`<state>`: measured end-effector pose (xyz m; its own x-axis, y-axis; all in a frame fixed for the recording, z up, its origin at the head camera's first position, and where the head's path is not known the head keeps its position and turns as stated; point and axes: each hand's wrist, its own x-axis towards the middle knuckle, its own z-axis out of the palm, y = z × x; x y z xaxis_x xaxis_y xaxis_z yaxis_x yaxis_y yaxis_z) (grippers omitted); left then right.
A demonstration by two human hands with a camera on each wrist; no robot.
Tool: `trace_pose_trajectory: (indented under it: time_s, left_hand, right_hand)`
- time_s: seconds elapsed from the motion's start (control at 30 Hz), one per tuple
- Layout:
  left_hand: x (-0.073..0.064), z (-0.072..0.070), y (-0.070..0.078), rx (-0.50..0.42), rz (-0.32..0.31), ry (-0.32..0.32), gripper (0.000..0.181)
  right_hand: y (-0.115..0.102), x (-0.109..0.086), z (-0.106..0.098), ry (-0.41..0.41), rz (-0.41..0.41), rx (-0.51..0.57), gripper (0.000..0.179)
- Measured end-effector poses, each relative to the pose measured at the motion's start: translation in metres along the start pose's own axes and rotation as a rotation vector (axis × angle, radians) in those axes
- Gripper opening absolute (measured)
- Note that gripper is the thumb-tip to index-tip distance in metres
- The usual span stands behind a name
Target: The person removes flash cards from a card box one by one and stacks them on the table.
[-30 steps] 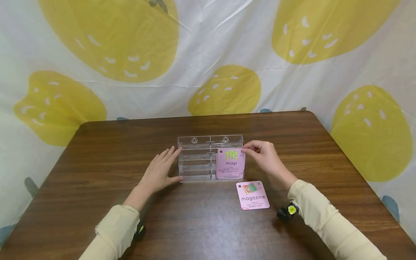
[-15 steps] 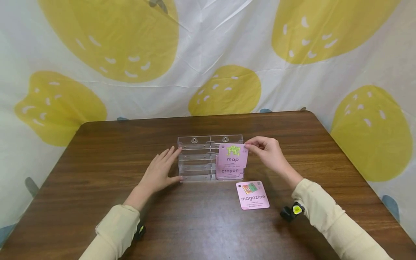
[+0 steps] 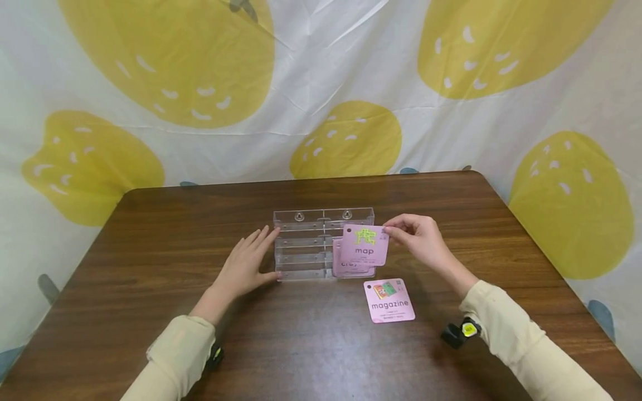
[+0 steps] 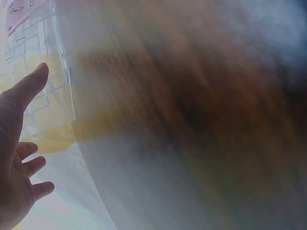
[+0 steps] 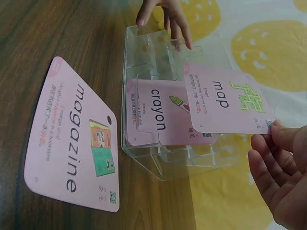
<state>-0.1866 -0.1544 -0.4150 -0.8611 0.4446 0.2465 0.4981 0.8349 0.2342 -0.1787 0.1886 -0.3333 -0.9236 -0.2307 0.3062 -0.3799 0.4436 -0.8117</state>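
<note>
My right hand point(image 3: 420, 240) pinches a pink "map" card point(image 3: 365, 245) by its upper right corner, between thumb and fingers. The card hangs in front of the right side of a clear tiered card holder point(image 3: 301, 258), partly covering a pink "crayon" card point(image 5: 163, 110) that sits in the lowest right pocket. At the holder's left side, my left hand point(image 3: 244, 264) rests with fingers spread and straight, fingertips and thumb at the holder's edge. A pink "magazine" card point(image 3: 389, 301) lies face up on the table, in front of the holder.
The holder stands on a brown wood-grain table point(image 3: 301, 345). Behind the table's far edge hangs a white cloth point(image 3: 341, 72) with large yellow fruit prints. Several pockets on the holder's left side show no cards.
The right hand has lifted the map card up from the holder's lower right area, then drawn it to the right and a little lower. The left hand stays in place.
</note>
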Motion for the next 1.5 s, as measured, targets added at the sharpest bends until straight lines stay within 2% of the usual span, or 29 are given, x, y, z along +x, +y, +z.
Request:
trace_pose_trajectory:
  time_s: [0.23, 0.47, 0.8, 1.17, 1.33, 1.5]
  left_hand:
    - [0.002, -0.002, 0.000, 0.010, -0.017, -0.034, 0.096]
    - [0.002, -0.002, 0.001, 0.006, -0.018, -0.035, 0.095]
    - [0.001, -0.001, -0.001, 0.022, -0.012, -0.032, 0.096]
    - [0.001, 0.000, -0.001, 0.013, -0.012, -0.024, 0.095]
    - [0.000, 0.000, 0.000, 0.018, -0.010, -0.028, 0.095]
    - [0.000, 0.001, 0.000, 0.023, -0.005, -0.024, 0.095]
  right_hand:
    - [0.007, -0.007, -0.006, -0.040, 0.024, 0.045, 0.010]
    - [0.041, -0.010, -0.009, -0.105, 0.097, 0.101, 0.016]
    - [0.050, -0.018, -0.013, -0.198, 0.167, 0.132, 0.017]
    - [0.065, -0.029, -0.016, -0.373, 0.309, 0.220, 0.023]
    - [0.075, -0.036, -0.016, -0.416, 0.394, 0.236, 0.027]
    - [0.081, -0.040, -0.016, -0.440, 0.441, 0.248, 0.029]
